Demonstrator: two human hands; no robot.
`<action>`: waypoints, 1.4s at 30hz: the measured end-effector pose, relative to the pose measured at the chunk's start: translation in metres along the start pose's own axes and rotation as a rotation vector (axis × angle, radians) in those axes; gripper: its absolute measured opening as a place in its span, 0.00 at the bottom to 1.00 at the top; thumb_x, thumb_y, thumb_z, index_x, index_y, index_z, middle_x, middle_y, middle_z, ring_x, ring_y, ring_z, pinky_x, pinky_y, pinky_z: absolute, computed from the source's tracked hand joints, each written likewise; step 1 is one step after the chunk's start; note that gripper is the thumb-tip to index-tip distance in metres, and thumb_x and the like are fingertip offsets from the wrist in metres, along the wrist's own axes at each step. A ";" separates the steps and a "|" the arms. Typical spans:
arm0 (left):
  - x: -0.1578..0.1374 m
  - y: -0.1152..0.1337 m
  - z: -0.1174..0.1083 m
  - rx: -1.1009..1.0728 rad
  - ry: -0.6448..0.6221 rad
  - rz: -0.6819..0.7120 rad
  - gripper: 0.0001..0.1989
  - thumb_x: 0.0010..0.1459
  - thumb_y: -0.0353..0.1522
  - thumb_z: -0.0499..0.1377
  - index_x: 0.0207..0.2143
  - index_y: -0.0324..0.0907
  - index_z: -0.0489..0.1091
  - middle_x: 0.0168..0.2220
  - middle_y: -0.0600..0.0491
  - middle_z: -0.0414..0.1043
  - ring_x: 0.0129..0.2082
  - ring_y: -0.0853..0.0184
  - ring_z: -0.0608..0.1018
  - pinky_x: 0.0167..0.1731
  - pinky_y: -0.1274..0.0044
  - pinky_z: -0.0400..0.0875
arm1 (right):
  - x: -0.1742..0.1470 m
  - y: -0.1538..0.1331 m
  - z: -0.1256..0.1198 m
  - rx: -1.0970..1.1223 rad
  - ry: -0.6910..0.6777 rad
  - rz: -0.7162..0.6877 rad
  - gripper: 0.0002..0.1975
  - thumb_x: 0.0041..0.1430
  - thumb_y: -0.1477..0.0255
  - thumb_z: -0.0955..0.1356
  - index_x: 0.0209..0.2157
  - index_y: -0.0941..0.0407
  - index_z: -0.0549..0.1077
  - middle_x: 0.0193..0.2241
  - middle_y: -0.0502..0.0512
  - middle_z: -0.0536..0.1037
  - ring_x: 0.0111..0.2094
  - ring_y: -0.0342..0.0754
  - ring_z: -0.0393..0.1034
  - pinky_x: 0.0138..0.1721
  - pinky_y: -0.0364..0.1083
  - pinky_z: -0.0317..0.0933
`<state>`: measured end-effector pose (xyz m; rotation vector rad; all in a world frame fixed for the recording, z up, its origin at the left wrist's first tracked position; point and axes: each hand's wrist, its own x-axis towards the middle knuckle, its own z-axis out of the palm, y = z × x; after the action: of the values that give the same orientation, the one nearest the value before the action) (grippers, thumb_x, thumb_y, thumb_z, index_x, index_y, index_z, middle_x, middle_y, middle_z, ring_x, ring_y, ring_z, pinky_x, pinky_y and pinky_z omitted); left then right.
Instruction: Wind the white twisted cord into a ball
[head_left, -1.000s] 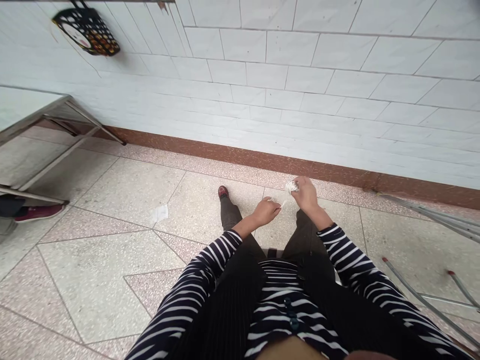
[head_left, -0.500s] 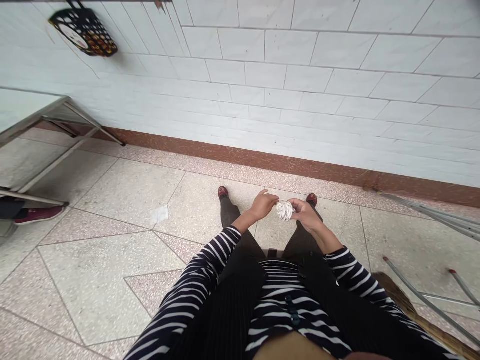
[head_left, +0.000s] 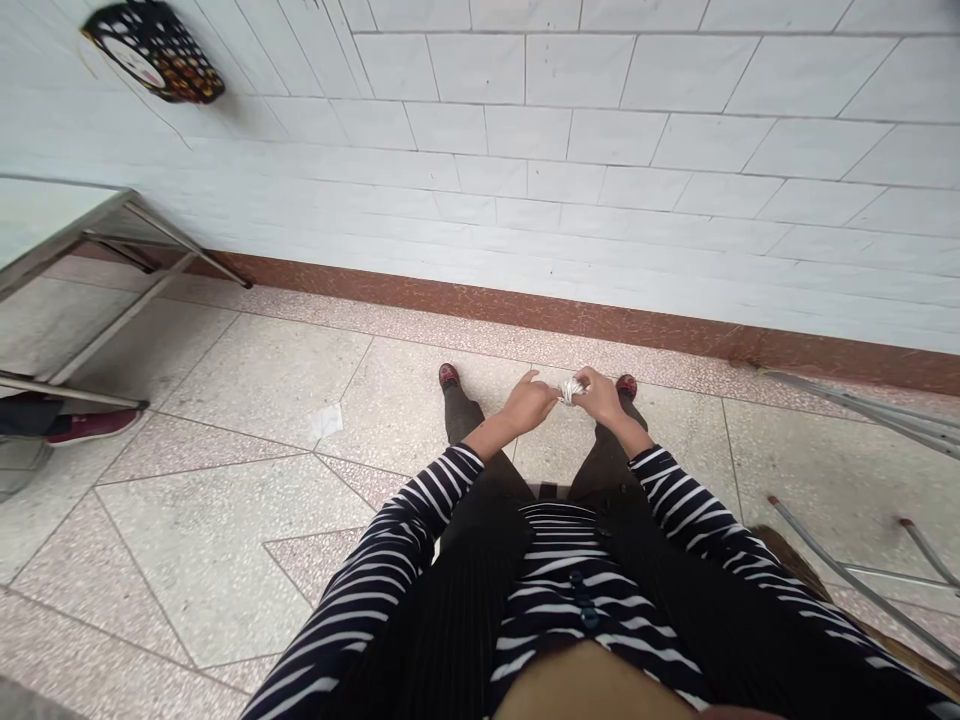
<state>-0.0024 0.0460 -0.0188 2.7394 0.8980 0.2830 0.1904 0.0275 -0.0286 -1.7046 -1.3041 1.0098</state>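
A small wound bundle of white cord (head_left: 571, 391) is held out in front of my waist, above the floor between my shoes. My right hand (head_left: 600, 396) grips it from the right, with thumb and fingers closed round its side and covering part of it. Close against its left side is my left hand (head_left: 529, 402), its fingers pinched at a short strand by the bundle. The left thumb sticks up a little. How the cord is wound inside the right fingers is hidden.
A metal-framed table (head_left: 67, 220) stands at the left, with another person's red shoe (head_left: 94, 425) below it. A white paper (head_left: 326, 421) lies on the floor. Metal legs (head_left: 840, 570) are at the right. A patterned bag (head_left: 154, 50) hangs on the tiled wall (head_left: 570, 200).
My right hand has turned the bundle and closed further over it, so less of its round face shows. The left fingers have curled in more. The view has shifted slightly.
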 end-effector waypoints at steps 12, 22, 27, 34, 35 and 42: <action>0.012 -0.016 -0.018 -0.156 0.137 0.054 0.12 0.68 0.30 0.51 0.38 0.43 0.75 0.37 0.53 0.77 0.43 0.67 0.76 0.63 0.64 0.51 | -0.027 -0.028 -0.020 0.307 -0.578 0.007 0.14 0.35 0.72 0.75 0.30 0.56 0.75 0.28 0.49 0.77 0.31 0.47 0.71 0.33 0.46 0.65; 0.044 -0.037 -0.020 -0.614 0.212 -0.345 0.12 0.64 0.32 0.55 0.41 0.39 0.78 0.44 0.49 0.80 0.45 0.61 0.79 0.45 0.76 0.69 | -0.014 -0.092 -0.038 0.502 -0.174 -0.096 0.19 0.36 0.68 0.78 0.31 0.54 0.72 0.30 0.50 0.78 0.33 0.50 0.72 0.34 0.50 0.69; 0.036 -0.020 0.000 -0.625 0.109 -0.294 0.13 0.64 0.33 0.54 0.35 0.40 0.78 0.36 0.53 0.80 0.37 0.65 0.79 0.39 0.79 0.67 | 0.012 -0.081 -0.037 0.261 0.109 -0.168 0.21 0.36 0.68 0.76 0.35 0.55 0.69 0.34 0.53 0.77 0.37 0.53 0.73 0.39 0.52 0.68; 0.003 0.003 0.001 -0.305 -0.095 -0.135 0.14 0.64 0.33 0.53 0.28 0.41 0.74 0.26 0.52 0.76 0.30 0.65 0.76 0.40 0.76 0.66 | 0.015 -0.021 -0.020 -0.045 0.187 -0.131 0.24 0.37 0.73 0.70 0.42 0.54 0.72 0.37 0.56 0.76 0.39 0.56 0.70 0.47 0.55 0.61; 0.002 0.004 -0.003 -0.229 -0.093 -0.092 0.14 0.64 0.32 0.53 0.28 0.41 0.74 0.25 0.52 0.75 0.30 0.64 0.76 0.45 0.74 0.65 | 0.009 -0.014 -0.013 -0.063 0.147 -0.121 0.22 0.37 0.73 0.70 0.40 0.54 0.73 0.36 0.55 0.76 0.39 0.56 0.69 0.47 0.55 0.60; -0.006 -0.003 -0.018 0.064 -0.045 0.135 0.13 0.65 0.29 0.52 0.29 0.41 0.74 0.25 0.53 0.73 0.30 0.66 0.76 0.59 0.65 0.57 | -0.029 0.002 0.016 -0.004 -0.216 -0.049 0.14 0.32 0.78 0.71 0.27 0.53 0.75 0.26 0.49 0.75 0.33 0.52 0.67 0.39 0.49 0.60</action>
<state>-0.0142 0.0480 -0.0031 2.8581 0.7238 0.2197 0.1718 0.0004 -0.0328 -1.5920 -1.4776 1.1886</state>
